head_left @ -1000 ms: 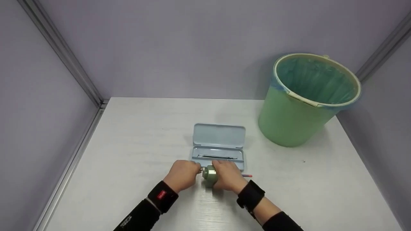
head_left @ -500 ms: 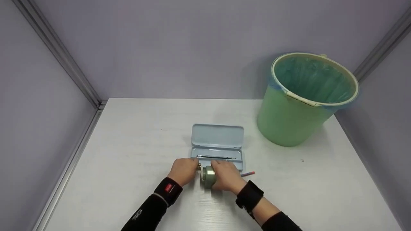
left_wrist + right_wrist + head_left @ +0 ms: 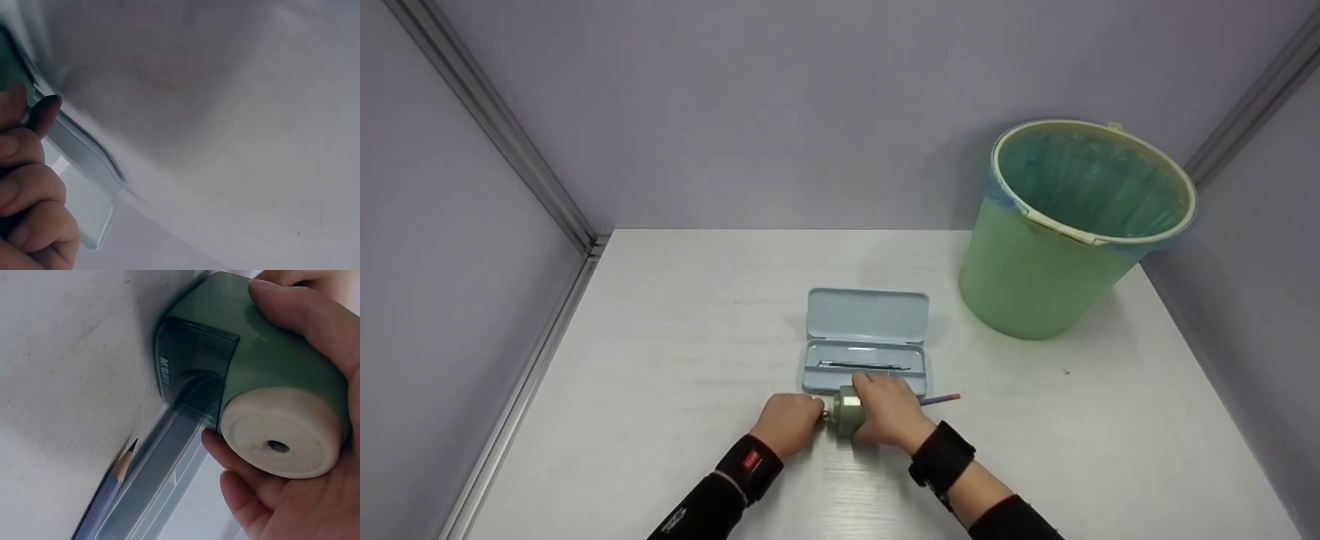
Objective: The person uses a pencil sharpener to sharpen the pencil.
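My right hand (image 3: 891,412) grips the body of a green crank pencil sharpener (image 3: 281,360) low over the table. A small hole shows unfilled in its round cream face. At the other end my left hand (image 3: 791,421) pinches the crank handle (image 3: 826,415), its fingers curled in the left wrist view. Beside the sharpener a purple pencil (image 3: 104,500) lies on the table with its sharpened tip towards it. Its red end pokes out past my right hand in the head view. Just behind, a light-blue pencil case (image 3: 868,315) lies open, holding a dark slim pencil or pen (image 3: 864,366).
A tall green bin (image 3: 1035,277) with a liner stands at the table's back right. Grey walls (image 3: 780,112) bound the white table (image 3: 682,322) at the back and sides. A small dark speck (image 3: 1066,372) lies right of the case.
My left hand has swung up, then back down and nearer me, with the crank handle. My right hand keeps its grip on the sharpener. The purple pencil's red end has shifted slightly away and right.
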### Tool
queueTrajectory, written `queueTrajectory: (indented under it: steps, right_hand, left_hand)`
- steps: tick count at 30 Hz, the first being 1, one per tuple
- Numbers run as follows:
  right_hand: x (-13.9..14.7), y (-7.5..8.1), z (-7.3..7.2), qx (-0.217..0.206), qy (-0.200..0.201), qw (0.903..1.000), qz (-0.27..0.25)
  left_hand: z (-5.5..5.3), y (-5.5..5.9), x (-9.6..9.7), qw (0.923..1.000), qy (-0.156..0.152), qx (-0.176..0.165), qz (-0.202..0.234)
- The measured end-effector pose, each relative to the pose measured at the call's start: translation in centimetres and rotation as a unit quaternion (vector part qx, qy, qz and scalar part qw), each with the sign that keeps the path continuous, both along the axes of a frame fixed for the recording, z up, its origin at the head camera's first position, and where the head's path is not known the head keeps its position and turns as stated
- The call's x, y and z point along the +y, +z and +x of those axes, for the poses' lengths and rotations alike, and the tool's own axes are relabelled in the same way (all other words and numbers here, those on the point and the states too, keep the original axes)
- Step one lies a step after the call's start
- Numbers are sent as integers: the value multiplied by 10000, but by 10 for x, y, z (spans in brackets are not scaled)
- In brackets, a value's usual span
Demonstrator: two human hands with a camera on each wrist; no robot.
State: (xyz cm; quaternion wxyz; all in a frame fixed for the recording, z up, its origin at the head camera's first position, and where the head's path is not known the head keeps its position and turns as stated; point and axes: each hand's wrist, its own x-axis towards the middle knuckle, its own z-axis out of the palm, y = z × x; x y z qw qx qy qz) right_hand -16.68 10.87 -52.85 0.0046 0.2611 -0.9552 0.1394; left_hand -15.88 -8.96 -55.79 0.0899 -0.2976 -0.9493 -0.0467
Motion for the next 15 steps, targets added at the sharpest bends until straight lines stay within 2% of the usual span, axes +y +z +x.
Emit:
queueTrajectory:
  steps: [6,15]
  right_hand:
    - [1,1,1,-320,-33,9994,-152]
    - [10,1,-1,-846,150,9935,-751]
  left_hand:
    - [9,3,-1,9999,30,-96,88]
    - [9,-3,-1,9996,139,-54,223]
